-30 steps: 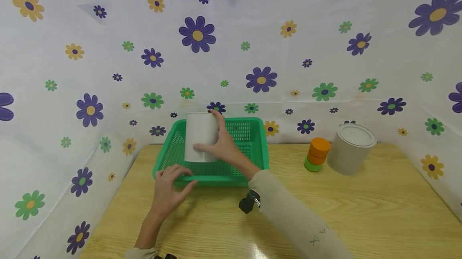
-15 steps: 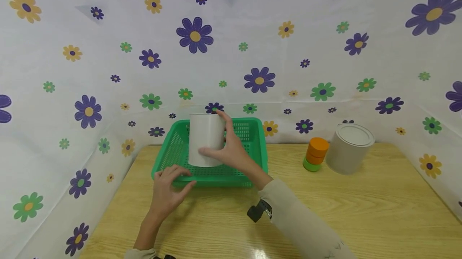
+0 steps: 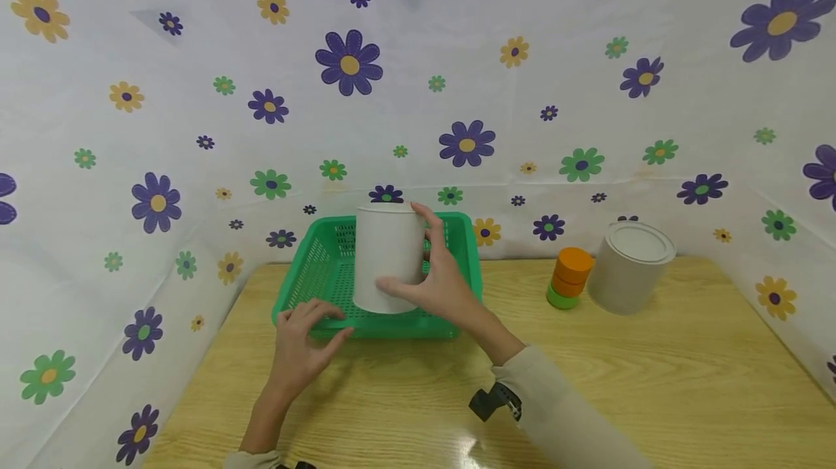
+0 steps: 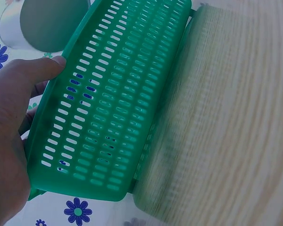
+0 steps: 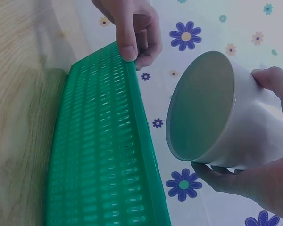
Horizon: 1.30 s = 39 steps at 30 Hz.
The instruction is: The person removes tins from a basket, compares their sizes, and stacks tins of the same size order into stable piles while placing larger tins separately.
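Note:
A white cylindrical can (image 3: 387,258) is held by my right hand (image 3: 444,287), thumb on the near side and fingers round its right and far side. It stands over the green plastic basket (image 3: 307,266), overlapping the middle of it in the head view. The right wrist view shows the can's round flat base (image 5: 203,106) level with the basket's rim and apart from it. My left hand (image 3: 300,345) grips the near rim toward the left corner. Its thumb (image 4: 47,68) lies on the outer side in the left wrist view, with the fingers curled over behind the rim.
On the right of the wooden table (image 3: 640,374) stands a second white can (image 3: 630,269) with a lid. Beside it is a short stack of orange and green round pieces (image 3: 570,278). A flower-patterned white sheet (image 3: 418,113) hangs behind and at the sides.
My right hand has carried the white can rightward and a little nearer to me over the basket. My left hand has kept its place on the rim.

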{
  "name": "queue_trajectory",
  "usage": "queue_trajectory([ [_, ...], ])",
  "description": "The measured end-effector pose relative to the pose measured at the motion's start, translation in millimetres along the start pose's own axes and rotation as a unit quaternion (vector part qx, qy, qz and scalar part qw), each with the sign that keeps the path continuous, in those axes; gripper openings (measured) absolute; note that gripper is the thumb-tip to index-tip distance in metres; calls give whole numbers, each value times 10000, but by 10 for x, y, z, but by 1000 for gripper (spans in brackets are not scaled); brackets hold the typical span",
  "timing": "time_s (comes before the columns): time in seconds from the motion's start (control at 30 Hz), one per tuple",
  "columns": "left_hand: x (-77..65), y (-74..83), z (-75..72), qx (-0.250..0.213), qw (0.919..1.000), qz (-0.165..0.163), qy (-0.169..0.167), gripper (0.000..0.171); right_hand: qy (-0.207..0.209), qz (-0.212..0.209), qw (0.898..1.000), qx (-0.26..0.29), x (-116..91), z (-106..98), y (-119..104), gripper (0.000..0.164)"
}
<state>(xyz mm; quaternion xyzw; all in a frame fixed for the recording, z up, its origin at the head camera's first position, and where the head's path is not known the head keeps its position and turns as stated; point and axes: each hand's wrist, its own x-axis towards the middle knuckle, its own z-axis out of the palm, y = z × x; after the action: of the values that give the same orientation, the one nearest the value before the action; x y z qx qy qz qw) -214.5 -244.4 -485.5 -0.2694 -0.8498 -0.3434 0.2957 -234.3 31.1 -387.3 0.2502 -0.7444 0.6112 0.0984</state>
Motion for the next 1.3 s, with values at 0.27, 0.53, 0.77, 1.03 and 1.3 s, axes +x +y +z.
queue_trajectory([
  [0.27,13,17,-9,-20,10000,-15,20,24,136,3,9999,106,-181,-148,-25,115],
  [0.53,8,39,17,-10,10000,-85,-42,24,202,114,9997,88,-361,-313,-32,114],
  [0.77,0,28,15,-5,10000,-38,27,25,264,-12,9996,51,-487,-430,-114,114],
  [1.03,-57,10,21,-9,10000,-60,19,26,384,-34,9983,-437,-700,-547,-92,114],
  [1.3,-13,-4,14,-13,10000,-4,82,26,597,-175,9950,-787,-868,-742,-29,116],
])
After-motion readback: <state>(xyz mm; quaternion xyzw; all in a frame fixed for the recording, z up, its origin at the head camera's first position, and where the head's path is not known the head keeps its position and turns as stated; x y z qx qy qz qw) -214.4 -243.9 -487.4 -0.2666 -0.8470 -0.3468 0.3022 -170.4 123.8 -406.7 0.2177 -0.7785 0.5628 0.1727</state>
